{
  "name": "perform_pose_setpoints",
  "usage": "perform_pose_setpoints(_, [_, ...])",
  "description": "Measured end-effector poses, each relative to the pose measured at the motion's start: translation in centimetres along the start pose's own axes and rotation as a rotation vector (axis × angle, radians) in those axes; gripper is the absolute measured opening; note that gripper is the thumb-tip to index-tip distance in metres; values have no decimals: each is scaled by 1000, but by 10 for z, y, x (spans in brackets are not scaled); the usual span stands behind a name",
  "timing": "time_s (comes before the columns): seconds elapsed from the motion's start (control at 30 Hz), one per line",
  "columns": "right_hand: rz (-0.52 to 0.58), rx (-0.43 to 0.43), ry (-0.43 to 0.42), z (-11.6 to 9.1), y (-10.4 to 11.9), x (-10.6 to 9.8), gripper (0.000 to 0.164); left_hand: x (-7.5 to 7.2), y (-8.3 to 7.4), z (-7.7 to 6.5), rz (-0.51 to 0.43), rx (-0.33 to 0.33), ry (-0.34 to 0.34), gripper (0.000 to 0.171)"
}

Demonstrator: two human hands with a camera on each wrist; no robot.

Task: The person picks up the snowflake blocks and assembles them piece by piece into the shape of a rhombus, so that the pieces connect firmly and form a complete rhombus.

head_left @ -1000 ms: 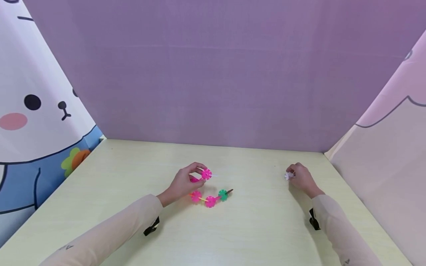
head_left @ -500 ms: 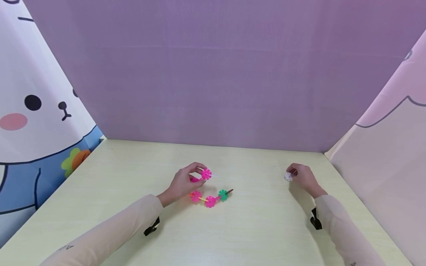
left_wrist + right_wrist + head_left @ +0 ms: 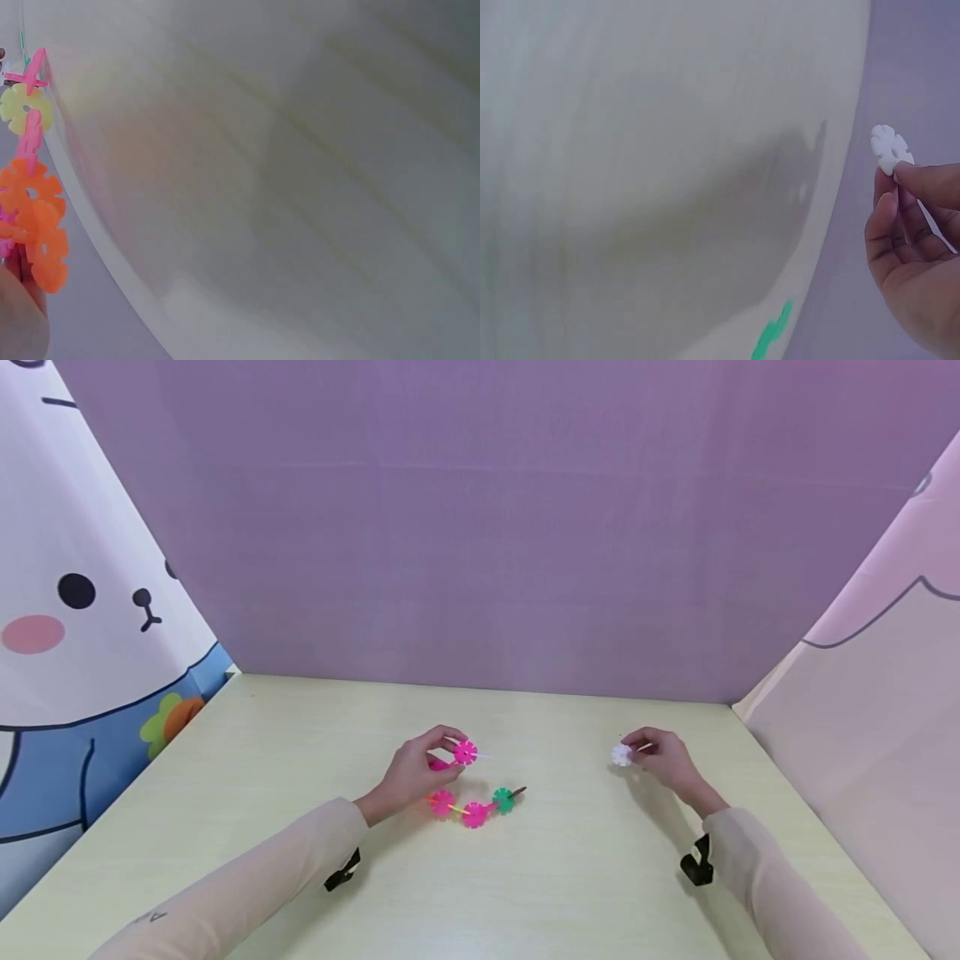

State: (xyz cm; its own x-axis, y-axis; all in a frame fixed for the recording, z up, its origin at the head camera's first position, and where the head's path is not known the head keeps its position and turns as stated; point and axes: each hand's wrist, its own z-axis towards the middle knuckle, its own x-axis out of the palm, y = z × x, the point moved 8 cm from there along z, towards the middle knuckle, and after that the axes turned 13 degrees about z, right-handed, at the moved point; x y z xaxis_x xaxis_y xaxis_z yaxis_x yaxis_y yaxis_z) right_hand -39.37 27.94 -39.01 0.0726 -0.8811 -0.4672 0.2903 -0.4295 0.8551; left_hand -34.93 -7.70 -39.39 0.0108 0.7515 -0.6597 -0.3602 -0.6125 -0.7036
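My left hand holds one end of a chain of notched plastic snowflake discs between thumb and fingers, a pink disc with a thin white piece standing out past its fingertips. The rest of the chain curves below that hand, ending in a green disc and a brown one seen edge-on. Orange discs and a yellow disc of the chain show in the left wrist view. My right hand pinches a loose white snowflake disc by its edge, apart from the chain.
Both hands are over a pale wooden table. A purple cloth panel rises behind it, with printed cloth at the left and right sides. A dark wrist camera hangs under each sleeve.
My right hand has moved left with the white disc, turning it so its flat face shows more. My left hand and the chain have stayed in place.
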Motion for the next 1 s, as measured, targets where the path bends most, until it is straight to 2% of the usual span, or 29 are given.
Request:
perform_pose_setpoints(0.17, [121,60,31,-6,3,19,21,1,1,-2,7,9,5,39])
perform_pose_setpoints(0.43, [185,98,77,-12,19,51,22,2,1,-4,9,30,10,39])
perform_pose_setpoints(1.0, [265,65,178,-17,67,117,16,1,0,-10,-3,37,28,38])
